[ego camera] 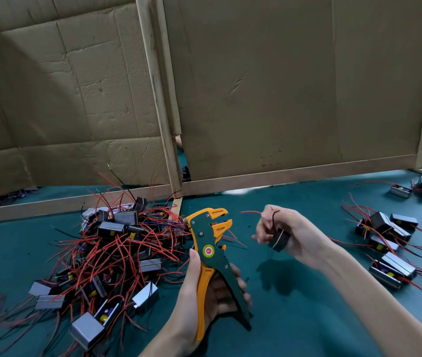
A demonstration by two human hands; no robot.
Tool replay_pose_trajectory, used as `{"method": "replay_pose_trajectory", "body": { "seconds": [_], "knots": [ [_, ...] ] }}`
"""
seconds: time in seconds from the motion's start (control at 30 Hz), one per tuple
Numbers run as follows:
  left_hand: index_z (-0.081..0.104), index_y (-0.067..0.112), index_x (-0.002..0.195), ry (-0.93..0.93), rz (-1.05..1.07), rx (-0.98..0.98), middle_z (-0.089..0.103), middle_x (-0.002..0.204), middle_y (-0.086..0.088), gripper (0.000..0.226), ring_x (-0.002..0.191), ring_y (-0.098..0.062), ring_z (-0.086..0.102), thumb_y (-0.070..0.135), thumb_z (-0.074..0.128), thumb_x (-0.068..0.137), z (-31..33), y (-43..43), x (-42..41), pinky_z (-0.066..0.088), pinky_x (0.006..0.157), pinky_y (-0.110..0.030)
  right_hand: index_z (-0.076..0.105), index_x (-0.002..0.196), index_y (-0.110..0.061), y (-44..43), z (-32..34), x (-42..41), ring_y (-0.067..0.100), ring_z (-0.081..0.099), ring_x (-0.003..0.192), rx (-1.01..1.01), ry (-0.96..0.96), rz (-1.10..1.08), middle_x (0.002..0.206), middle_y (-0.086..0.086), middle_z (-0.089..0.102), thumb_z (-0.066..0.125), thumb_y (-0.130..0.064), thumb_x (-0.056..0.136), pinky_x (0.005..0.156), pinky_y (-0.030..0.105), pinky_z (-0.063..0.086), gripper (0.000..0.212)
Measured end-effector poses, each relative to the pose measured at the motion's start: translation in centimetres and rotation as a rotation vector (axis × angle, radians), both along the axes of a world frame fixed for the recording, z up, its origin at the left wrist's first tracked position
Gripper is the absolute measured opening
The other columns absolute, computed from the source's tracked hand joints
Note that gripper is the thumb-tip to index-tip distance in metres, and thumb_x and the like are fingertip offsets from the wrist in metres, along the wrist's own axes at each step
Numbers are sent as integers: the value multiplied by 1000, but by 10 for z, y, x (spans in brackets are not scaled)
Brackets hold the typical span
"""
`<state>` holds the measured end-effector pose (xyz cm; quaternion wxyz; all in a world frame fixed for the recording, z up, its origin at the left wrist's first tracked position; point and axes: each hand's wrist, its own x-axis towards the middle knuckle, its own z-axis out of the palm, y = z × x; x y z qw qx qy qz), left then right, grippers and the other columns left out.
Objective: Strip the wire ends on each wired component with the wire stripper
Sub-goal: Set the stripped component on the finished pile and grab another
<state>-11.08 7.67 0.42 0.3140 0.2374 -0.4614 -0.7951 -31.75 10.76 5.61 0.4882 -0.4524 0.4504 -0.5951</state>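
Observation:
My left hand (192,292) grips the handles of an orange and green wire stripper (211,249), its jaws pointing up and to the right. My right hand (286,234) holds a small wired component (278,240) above the mat, just right of the jaws. Its fingers pinch the component's red wire (251,212), whose end sticks out left toward the jaws without touching them. A black wire (274,219) loops over the back of that hand.
A big tangled pile of metal-cased components with red and black wires (117,251) lies on the teal mat (295,318) at the left. A smaller group of components (387,240) lies at the right. Cardboard walls on wooden frames (256,99) close off the back.

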Motion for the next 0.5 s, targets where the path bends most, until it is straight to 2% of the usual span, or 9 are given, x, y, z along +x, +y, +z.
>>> {"method": "replay_pose_trajectory", "body": {
  "seconds": [0.1,0.2,0.33,0.5],
  "knots": [
    [68,-3,88,-24,-31,-11,62,82,-25,85,74,-35,64,73,32,73,0,0,0,54,77,-48,42,55,-16,0,0,2,28,65,74,16,-53,38,79,20,69,47,-14,78,81,34,45,24],
    [65,-5,91,-33,-53,-15,62,82,-25,87,75,-36,65,73,30,74,1,0,0,54,78,-48,43,55,-18,-1,-1,4,35,68,89,5,-111,76,97,26,70,47,-14,79,85,34,49,24],
    [65,-4,91,-42,-77,-26,62,83,-26,87,78,-36,65,73,29,74,1,1,1,55,74,-45,44,56,-16,-2,-1,9,38,69,88,11,-162,97,100,32,68,44,-7,81,74,28,55,27],
    [66,-2,88,-36,-95,-32,62,81,-25,86,75,-37,65,73,26,74,2,2,1,55,72,-44,43,57,-15,-4,-3,14,35,69,83,-7,-102,61,99,32,68,48,-8,79,71,28,54,24]
  ]
}}
